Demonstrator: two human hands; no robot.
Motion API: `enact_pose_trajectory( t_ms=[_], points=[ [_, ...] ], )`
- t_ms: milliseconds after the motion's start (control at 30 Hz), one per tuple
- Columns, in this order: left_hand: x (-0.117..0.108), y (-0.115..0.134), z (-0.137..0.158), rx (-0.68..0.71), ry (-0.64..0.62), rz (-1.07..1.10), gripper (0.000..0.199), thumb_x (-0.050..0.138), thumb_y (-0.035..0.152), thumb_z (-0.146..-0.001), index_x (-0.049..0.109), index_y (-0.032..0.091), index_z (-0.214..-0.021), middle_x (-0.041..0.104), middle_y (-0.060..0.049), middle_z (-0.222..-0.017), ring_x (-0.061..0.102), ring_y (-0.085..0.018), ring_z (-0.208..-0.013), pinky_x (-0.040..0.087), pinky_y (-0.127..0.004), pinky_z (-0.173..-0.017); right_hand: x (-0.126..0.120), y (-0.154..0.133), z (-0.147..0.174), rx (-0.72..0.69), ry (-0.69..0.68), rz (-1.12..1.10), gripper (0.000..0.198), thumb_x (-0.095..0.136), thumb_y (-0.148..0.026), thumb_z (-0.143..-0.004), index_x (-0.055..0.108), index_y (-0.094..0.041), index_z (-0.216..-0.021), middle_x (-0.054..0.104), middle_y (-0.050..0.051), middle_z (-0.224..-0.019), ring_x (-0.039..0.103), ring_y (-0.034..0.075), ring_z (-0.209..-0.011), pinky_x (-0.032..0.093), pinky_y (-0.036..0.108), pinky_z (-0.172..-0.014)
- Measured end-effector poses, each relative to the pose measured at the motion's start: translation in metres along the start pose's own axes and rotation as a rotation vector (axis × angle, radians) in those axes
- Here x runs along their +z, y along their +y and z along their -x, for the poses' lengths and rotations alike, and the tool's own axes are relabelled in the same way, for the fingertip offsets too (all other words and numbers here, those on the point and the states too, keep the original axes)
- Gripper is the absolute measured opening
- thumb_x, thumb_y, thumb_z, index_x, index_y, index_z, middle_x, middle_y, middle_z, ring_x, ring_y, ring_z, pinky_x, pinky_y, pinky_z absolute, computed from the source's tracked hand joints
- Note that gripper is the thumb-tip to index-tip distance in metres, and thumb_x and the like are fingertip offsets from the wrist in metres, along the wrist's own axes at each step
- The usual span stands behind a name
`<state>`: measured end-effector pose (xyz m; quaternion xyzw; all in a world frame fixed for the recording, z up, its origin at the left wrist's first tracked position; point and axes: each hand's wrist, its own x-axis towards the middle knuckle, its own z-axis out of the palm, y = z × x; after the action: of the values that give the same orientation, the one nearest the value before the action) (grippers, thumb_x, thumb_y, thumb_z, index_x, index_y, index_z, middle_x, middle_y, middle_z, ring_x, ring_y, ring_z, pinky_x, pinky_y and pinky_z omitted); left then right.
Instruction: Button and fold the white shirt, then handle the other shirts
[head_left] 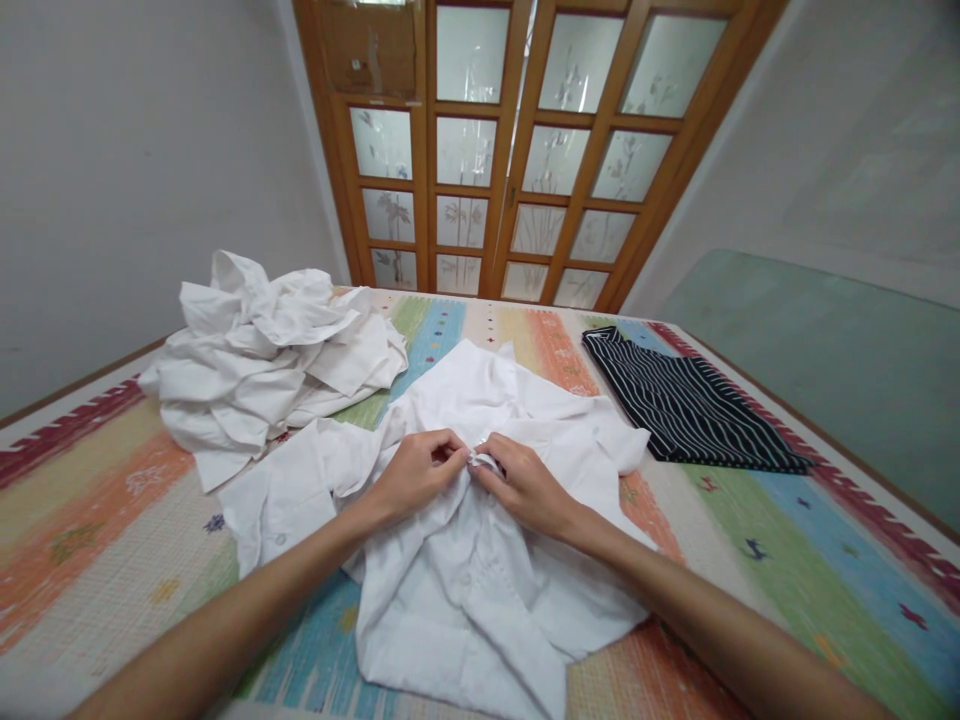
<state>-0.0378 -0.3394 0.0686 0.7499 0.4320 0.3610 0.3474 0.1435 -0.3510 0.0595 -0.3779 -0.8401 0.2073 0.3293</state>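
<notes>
A white button-up shirt (480,600) lies spread and wrinkled in front of me, its lower hem towards me and one sleeve out to the left. Near the middle of its front, my left hand (424,468) pinches the fabric between thumb and fingers. My right hand (521,482) pinches the same edge right beside it, with a small fold of cloth raised between the fingertips. Whether a button sits in that pinch is too small to tell.
A crumpled heap of white clothes (255,350) is at the back left, touching the sleeve. At the right lies a folded black-and-white striped garment (686,400). A colourful patterned cloth (750,560) covers the surface. Wooden doors with glass panes (480,150) stand behind.
</notes>
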Motion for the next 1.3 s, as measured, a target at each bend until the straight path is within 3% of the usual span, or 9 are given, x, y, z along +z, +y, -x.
enact_pose_trajectory(
  t_ms=[333,600,1033,1200,1300],
  points=[
    [0.008,-0.009,0.003,0.051,0.045,0.007,0.020,0.057,0.029,-0.082,0.064,0.014,-0.070,0.065,-0.002,-0.069,0.057,-0.013,-0.064,0.042,-0.021,-0.061,0.009,0.006,-0.001,-0.045,-0.074,0.245,0.012,0.039,-0.011,-0.087,0.048,-0.018,-0.091,0.054,0.006,-0.084,0.053,0.021,-0.078,0.041,0.031,-0.069],
    [0.012,-0.008,0.004,0.039,0.109,0.015,0.020,0.057,0.028,-0.082,0.062,0.014,-0.068,0.062,-0.001,-0.064,0.055,-0.011,-0.059,0.041,-0.021,-0.059,0.006,0.004,-0.002,-0.018,-0.039,0.095,0.004,0.045,-0.018,-0.089,0.048,-0.019,-0.088,0.056,0.004,-0.083,0.054,0.019,-0.075,0.040,0.030,-0.067],
    [0.013,-0.007,0.005,-0.080,0.172,0.119,0.023,0.057,0.033,-0.078,0.057,0.015,-0.063,0.051,0.003,-0.055,0.045,-0.009,-0.052,0.034,-0.020,-0.052,0.007,0.006,-0.005,-0.010,0.055,-0.102,0.011,0.050,-0.024,-0.091,0.056,-0.019,-0.083,0.057,0.001,-0.076,0.054,0.015,-0.070,0.039,0.026,-0.065],
    [-0.007,-0.010,0.003,-0.138,0.172,0.156,0.021,0.056,0.032,-0.073,0.054,0.015,-0.060,0.050,0.003,-0.056,0.045,-0.009,-0.054,0.033,-0.020,-0.053,-0.014,0.008,0.002,-0.068,0.034,0.013,0.006,0.055,-0.017,-0.083,0.060,-0.018,-0.081,0.060,0.001,-0.073,0.055,0.014,-0.067,0.039,0.025,-0.064],
    [-0.032,-0.015,0.007,-0.175,0.103,0.146,0.019,0.055,0.029,-0.071,0.053,0.015,-0.058,0.050,0.003,-0.057,0.044,-0.009,-0.055,0.032,-0.020,-0.053,-0.030,0.021,0.010,0.002,-0.021,0.183,0.006,0.055,-0.015,-0.080,0.058,-0.018,-0.076,0.060,0.002,-0.070,0.054,0.015,-0.065,0.038,0.025,-0.062]
  ],
)
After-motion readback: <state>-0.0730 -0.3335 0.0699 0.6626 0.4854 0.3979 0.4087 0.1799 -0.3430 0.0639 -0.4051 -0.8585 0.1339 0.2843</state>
